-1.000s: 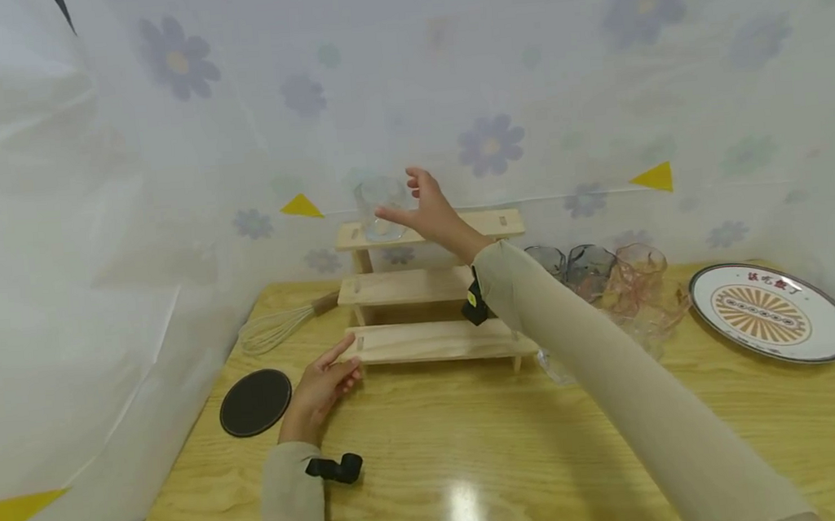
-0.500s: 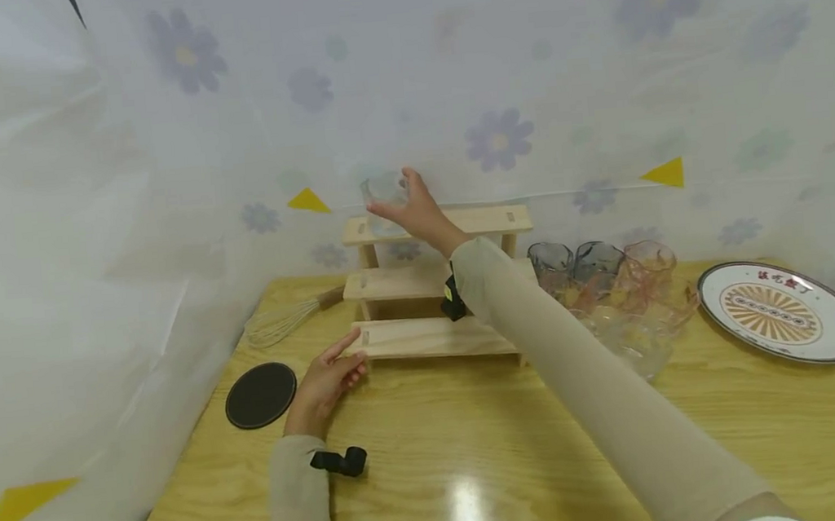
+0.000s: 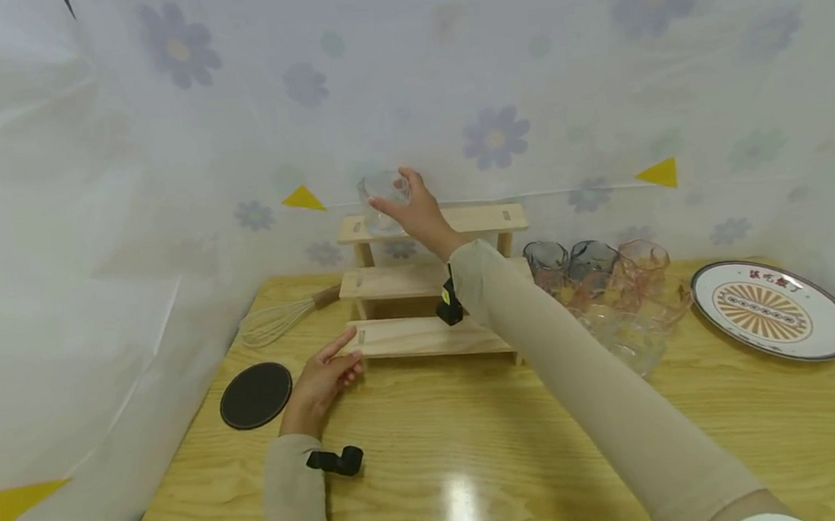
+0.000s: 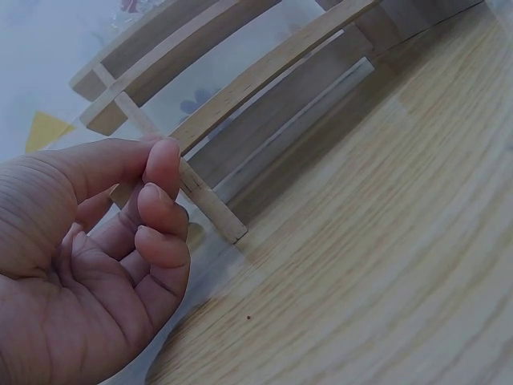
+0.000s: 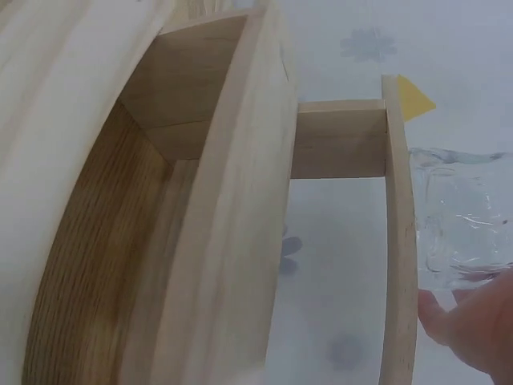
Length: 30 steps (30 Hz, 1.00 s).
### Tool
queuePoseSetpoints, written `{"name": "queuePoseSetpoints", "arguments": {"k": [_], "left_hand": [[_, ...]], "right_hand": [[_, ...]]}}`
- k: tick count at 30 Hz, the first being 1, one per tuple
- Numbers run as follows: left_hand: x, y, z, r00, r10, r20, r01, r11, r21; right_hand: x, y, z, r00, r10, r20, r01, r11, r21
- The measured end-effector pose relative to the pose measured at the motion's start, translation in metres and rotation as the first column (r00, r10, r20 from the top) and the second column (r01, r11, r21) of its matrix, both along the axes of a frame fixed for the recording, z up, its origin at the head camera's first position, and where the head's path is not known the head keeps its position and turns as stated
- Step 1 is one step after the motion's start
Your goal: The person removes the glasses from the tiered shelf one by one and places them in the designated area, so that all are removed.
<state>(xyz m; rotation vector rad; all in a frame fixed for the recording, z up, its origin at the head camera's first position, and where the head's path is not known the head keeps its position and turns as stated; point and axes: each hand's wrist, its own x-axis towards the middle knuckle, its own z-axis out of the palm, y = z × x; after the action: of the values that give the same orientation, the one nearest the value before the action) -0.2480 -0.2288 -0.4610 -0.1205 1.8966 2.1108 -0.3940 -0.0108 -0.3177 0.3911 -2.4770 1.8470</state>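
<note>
A three-step wooden shelf rack (image 3: 438, 336) stands on the table. On the left end of its top step is a clear glass (image 3: 380, 206), upright. My right hand (image 3: 417, 215) holds this glass from the right, its thumb across the front and fingers behind. In the right wrist view, part of the right hand (image 5: 477, 325) shows beside the glass (image 5: 461, 216), which rests on the top board. My left hand (image 3: 320, 387) pinches the left end of the lowest step. The left wrist view shows the left hand (image 4: 120, 249) with curled fingers at that board's end (image 4: 188, 140).
A whisk (image 3: 282, 316) and a round black coaster (image 3: 255, 396) lie left of the rack. To its right stand grey glasses (image 3: 593, 263), pink glasses (image 3: 641, 259) and clear glassware (image 3: 634, 346), partly behind the right arm. A patterned plate (image 3: 827, 318) lies at far right.
My right hand has moved left from beside the clear glass and closed round it. The left hand has stayed at the lowest step. The head view has shifted slightly.
</note>
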Motion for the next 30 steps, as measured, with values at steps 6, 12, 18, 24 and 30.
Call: {"name": "queuePoseSetpoints", "arguments": {"k": [6, 12, 18, 24, 30], "left_hand": [[-0.004, 0.001, -0.006, 1.000, 0.008, -0.010, -0.009, 1.000, -0.012], [-0.006, 0.002, -0.008, 1.000, 0.014, -0.008, -0.014, 1.000, -0.012], [-0.007, 0.000, -0.009, 1.000, 0.002, -0.013, -0.002, 1.000, -0.016], [-0.009, -0.003, -0.012, 1.000, 0.002, -0.018, -0.003, 1.000, -0.012], [-0.010, -0.004, -0.015, 1.000, -0.006, -0.012, 0.006, 1.000, -0.015]], "right_hand": [[0.008, 0.007, -0.003, 0.998, -0.046, -0.050, 0.047, 0.998, 0.033], [0.015, 0.023, -0.007, 0.991, -0.066, -0.115, 0.075, 0.994, 0.074], [0.022, 0.044, -0.013, 0.982, -0.097, -0.164, 0.104, 0.994, 0.031], [0.031, 0.071, -0.015, 0.970, -0.142, -0.197, 0.152, 0.988, 0.035], [0.046, 0.103, -0.013, 0.955, -0.132, -0.265, 0.145, 0.989, 0.033]]}}
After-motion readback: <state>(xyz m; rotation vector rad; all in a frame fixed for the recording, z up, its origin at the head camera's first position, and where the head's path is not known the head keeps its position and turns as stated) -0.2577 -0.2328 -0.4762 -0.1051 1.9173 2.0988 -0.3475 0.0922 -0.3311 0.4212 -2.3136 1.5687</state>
